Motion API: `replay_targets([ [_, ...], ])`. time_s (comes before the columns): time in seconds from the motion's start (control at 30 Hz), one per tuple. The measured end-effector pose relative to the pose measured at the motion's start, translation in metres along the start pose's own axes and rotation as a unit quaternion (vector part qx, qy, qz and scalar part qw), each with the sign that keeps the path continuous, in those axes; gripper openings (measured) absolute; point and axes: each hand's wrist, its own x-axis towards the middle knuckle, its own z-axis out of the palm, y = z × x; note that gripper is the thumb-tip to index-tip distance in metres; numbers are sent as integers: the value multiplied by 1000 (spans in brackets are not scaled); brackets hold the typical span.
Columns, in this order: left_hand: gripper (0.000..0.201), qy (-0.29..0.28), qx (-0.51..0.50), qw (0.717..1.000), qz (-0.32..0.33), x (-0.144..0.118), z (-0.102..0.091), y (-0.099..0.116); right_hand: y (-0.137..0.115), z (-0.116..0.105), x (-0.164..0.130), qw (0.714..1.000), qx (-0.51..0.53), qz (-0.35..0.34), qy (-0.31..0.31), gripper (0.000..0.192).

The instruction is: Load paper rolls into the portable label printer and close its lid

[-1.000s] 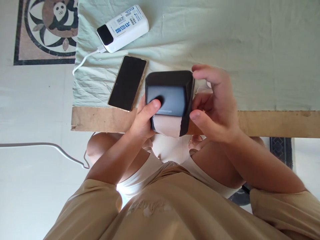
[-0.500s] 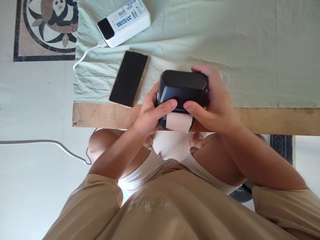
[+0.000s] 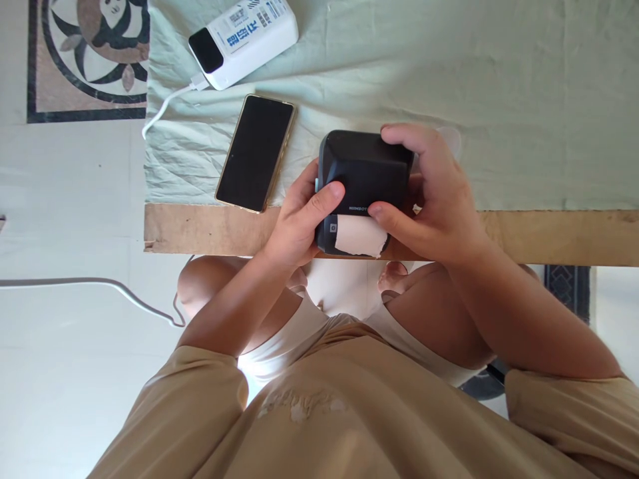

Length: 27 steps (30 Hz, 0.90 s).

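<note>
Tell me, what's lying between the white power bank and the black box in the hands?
A phone, dark screen up, on the green cloth, seen from the head camera.

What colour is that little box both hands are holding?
The box is black, with pale paper sticking out; head view.

Power bank [image 3: 243,41] top edge cropped by frame. Printer [image 3: 366,174] sides hidden under fingers [image 3: 327,197]. Printer's small lettering too small to read fully.

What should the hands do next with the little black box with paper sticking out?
Probably tear off the paper strip. It already sticks out of the black printer, the left hand steadies one side, and the right hand has its thumb right beside the strip.
</note>
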Motion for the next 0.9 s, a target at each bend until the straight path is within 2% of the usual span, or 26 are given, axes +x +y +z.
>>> replay_targets([
  [0.17,43,-28,-48,998,-25,6,3,2,1,1,-1,1000,-8,-11,17,63],
  [0.27,46,6,-69,996,-52,11,4,2,2,1,-2,999,5,-10,38,66],
  [0.33,36,22,-44,997,-60,13,3,0,2,0,-1,999,14,10,28,65],
  [0.43,28,56,-32,998,-21,12,0,0,1,-1,1,1000,20,3,13,68],
  [0.53,34,73,-13,997,-13,11,0,4,-1,0,2,999,27,-13,22,70],
  [0.63,34,88,-7,995,-40,11,4,9,0,0,2,998,3,-5,67,67],
  [0.73,37,70,-15,995,-69,12,6,11,-2,1,3,991,-33,-20,130,55],
  [0.83,34,29,-16,998,-49,11,3,8,-9,5,8,980,11,-9,199,27],
  [0.9,34,3,-26,999,-32,10,0,5,-17,6,13,968,61,-8,243,27],
])
